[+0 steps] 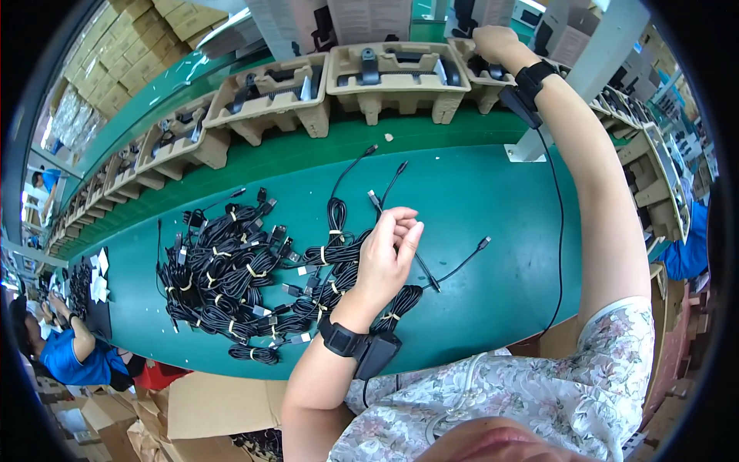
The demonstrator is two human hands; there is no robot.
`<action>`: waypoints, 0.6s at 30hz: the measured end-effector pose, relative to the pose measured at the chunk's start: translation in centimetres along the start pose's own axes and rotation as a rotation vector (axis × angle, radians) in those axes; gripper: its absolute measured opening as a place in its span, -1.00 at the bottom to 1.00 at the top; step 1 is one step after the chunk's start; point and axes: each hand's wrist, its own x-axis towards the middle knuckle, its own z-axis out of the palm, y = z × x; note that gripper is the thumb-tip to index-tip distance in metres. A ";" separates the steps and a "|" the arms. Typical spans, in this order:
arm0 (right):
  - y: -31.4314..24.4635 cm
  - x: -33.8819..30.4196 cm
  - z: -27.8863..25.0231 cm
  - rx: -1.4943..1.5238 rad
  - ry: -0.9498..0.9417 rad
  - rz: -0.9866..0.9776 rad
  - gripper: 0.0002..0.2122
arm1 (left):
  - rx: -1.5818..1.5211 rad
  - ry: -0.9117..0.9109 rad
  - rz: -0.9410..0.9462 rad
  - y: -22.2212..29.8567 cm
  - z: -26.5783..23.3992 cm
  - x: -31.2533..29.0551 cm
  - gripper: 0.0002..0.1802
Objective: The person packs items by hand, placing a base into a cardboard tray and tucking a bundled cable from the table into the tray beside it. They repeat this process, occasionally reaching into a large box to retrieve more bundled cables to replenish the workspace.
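My left hand is over the green table, its fingers curled loosely toward the thumb with nothing visible between them. Under and beside it lie bundled black USB cables, tied with pale bands, some with loose ends. A larger heap of the same cables spreads to its left. My right arm stretches far forward, and my right hand reaches down into a brown pulp tray at the far right of the row. Its fingertips are partly hidden there, among black parts, so what they hold does not show.
A row of pulp trays with black parts stands along the far side, curving left. A metal post rises at the right. One wrist strap's black cord crosses the table's right side. Another person works at the far left.
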 end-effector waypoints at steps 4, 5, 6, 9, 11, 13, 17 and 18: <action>-2.2 2.2 4.2 0.132 0.145 0.092 -0.81 | 0.013 0.020 0.028 -0.3 -0.2 -0.2 -0.80; -2.6 2.7 5.9 0.213 0.263 0.232 -0.81 | 0.012 0.013 0.040 -0.3 -0.2 -0.1 -0.80; -2.4 3.2 7.3 0.293 0.379 0.376 -0.80 | 0.011 0.004 0.052 -0.4 -0.1 0.1 -0.80; 3.8 5.5 11.7 0.412 0.236 0.432 -0.74 | -0.196 0.016 0.074 -0.4 0.7 1.2 -0.78; -1.1 1.9 5.3 0.172 0.244 0.134 -0.76 | -0.266 0.088 0.008 -1.3 -0.3 0.0 -0.77; -4.0 -3.1 -0.3 -0.103 0.281 -0.108 -0.79 | -0.344 0.110 0.061 -0.8 -0.3 0.2 -0.80; 1.6 -0.1 4.9 0.275 0.353 0.041 -0.82 | -0.491 0.149 0.129 -0.5 0.3 1.2 -0.84; 1.1 0.9 5.6 0.338 0.348 0.077 -0.82 | -0.515 0.189 0.138 -0.6 -0.1 1.0 -0.85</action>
